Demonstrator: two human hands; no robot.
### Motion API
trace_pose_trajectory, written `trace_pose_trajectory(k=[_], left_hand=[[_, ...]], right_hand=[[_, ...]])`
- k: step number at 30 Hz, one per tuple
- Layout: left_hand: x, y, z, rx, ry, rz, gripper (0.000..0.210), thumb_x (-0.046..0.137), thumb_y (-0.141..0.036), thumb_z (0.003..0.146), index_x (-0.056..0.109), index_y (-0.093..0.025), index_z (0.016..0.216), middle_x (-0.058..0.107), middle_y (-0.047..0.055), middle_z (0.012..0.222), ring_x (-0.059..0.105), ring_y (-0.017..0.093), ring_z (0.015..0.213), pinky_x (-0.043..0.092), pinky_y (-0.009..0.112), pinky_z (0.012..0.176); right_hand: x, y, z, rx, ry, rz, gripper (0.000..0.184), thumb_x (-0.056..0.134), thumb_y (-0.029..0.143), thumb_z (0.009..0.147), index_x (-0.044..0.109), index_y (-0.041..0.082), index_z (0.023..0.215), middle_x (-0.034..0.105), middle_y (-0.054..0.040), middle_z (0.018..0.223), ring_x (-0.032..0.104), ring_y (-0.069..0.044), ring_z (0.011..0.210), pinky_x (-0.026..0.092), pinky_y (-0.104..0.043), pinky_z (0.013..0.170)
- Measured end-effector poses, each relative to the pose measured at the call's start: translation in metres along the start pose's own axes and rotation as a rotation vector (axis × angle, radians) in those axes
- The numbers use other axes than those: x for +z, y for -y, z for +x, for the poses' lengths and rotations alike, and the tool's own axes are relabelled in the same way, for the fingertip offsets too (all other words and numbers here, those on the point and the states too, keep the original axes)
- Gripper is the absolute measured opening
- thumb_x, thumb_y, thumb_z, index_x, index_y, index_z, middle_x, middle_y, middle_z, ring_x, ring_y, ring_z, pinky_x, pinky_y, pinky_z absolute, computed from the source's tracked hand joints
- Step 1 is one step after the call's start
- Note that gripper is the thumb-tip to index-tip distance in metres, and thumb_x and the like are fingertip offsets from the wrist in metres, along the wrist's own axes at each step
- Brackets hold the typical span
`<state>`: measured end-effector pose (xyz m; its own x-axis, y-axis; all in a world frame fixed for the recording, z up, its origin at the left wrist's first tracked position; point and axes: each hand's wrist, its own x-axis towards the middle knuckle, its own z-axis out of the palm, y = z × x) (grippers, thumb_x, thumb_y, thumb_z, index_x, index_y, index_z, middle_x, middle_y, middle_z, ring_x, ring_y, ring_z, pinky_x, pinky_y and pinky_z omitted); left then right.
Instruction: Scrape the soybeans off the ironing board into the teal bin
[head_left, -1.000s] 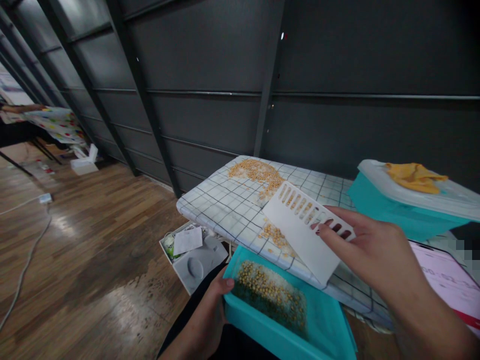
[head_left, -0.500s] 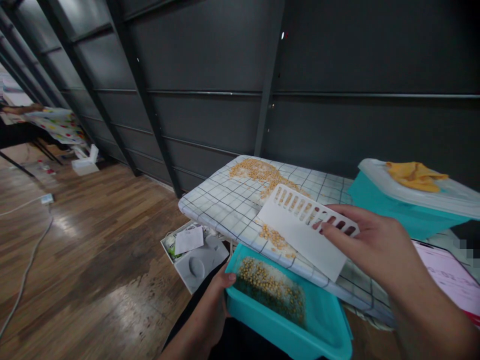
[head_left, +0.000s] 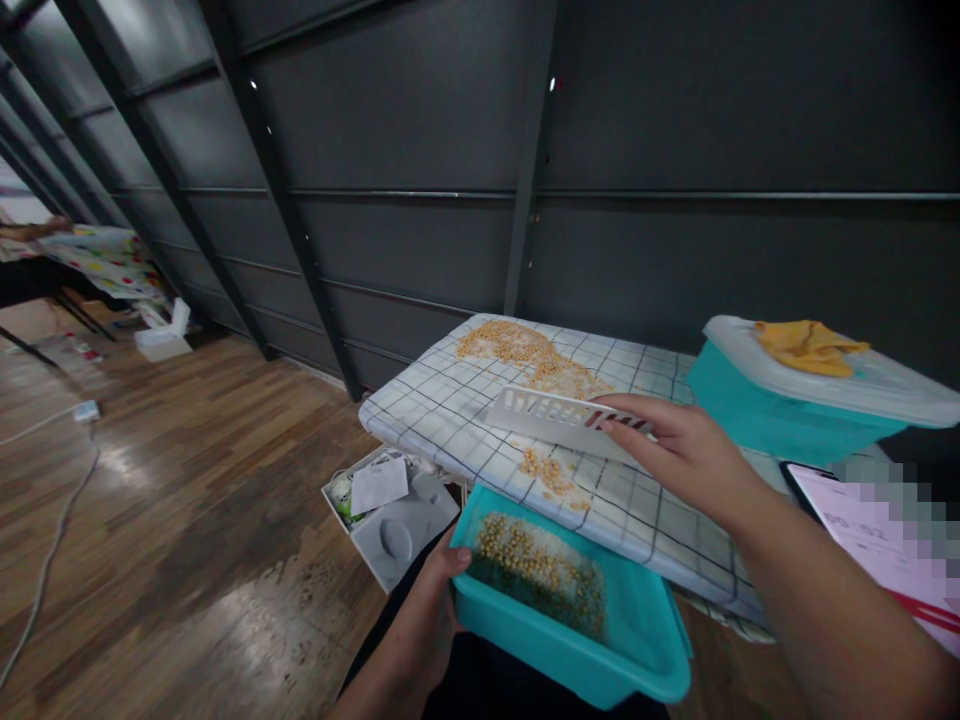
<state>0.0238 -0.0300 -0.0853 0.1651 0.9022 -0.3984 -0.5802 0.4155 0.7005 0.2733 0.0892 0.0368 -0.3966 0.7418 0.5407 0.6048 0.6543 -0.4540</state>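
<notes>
Right hand: closed on a flat white slotted plastic scraper, thumb on the near face, the other fingers behind, gripping its right end. I've got it tilted over the tabletop, which is covered in white cloth with a dark grid. Can't tell if its lower edge touches the cloth.

Left hand: holding a teal rectangular plastic tub at its left end, thumb over the rim, remaining fingers mostly hidden. Tub is open, below the tabletop's front edge and above my dark-clothed legs. Inside: a mix of round yellow beans and small white grains, heaped toward the left and middle.

On the cloth: a big spread of yellow beans with white grains at the far left, trailing right to behind the scraper. A smaller patch of yellow beans sits near the front edge, just this side of the scraper and above the tub.

Right side: teal box with a white lid, crumpled yellow cloth on the lid. Phone with a pale pink screen lies nearer me, beside my right forearm, partly pixelated. Open white box with papers is low down, left of the tub.
</notes>
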Motion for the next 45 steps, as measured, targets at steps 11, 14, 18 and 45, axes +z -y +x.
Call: trace_pose_trajectory(k=[11, 14, 18, 45], left_hand=[[0.001, 0.001, -0.004, -0.002, 0.061, -0.041, 0.073, 0.069, -0.047, 0.076, 0.052, -0.021, 0.143, 0.071, 0.011, 0.122, 0.061, 0.037, 0.116, 0.051, 0.043, 0.090], [0.002, -0.001, -0.006, 0.000, 0.059, -0.057, 0.073, 0.070, -0.046, 0.076, 0.053, -0.020, 0.142, 0.071, 0.012, 0.122, 0.062, 0.037, 0.116, 0.050, 0.043, 0.091], [0.006, -0.004, -0.008, 0.005, 0.052, -0.083, 0.074, 0.069, -0.041, 0.076, 0.050, -0.019, 0.144, 0.071, 0.011, 0.121, 0.062, 0.036, 0.115, 0.051, 0.042, 0.090], [0.009, -0.006, -0.010, -0.015, 0.012, -0.014, 0.076, 0.067, -0.045, 0.074, 0.049, -0.020, 0.144, 0.071, 0.011, 0.119, 0.065, 0.034, 0.109, 0.054, 0.038, 0.083]], right_hand=[[0.005, -0.009, 0.007, -0.033, 0.074, 0.120, 0.025, 0.052, 0.024, 0.082, 0.075, 0.024, 0.092, 0.077, -0.0042, 0.091, 0.071, -0.021, 0.084, 0.057, -0.036, 0.079], [0.000, -0.011, 0.006, 0.004, 0.056, 0.153, 0.023, 0.054, 0.025, 0.080, 0.075, 0.024, 0.088, 0.076, -0.0041, 0.089, 0.071, -0.021, 0.082, 0.057, -0.035, 0.077], [-0.005, -0.012, 0.005, 0.095, 0.060, 0.188, 0.021, 0.056, 0.028, 0.077, 0.076, 0.025, 0.082, 0.077, -0.0036, 0.085, 0.071, -0.021, 0.079, 0.057, -0.034, 0.075], [-0.024, -0.026, 0.000, 0.149, 0.101, 0.290, 0.015, 0.066, 0.033, 0.076, 0.079, 0.026, 0.078, 0.077, -0.0035, 0.086, 0.071, -0.022, 0.083, 0.055, -0.033, 0.077]])
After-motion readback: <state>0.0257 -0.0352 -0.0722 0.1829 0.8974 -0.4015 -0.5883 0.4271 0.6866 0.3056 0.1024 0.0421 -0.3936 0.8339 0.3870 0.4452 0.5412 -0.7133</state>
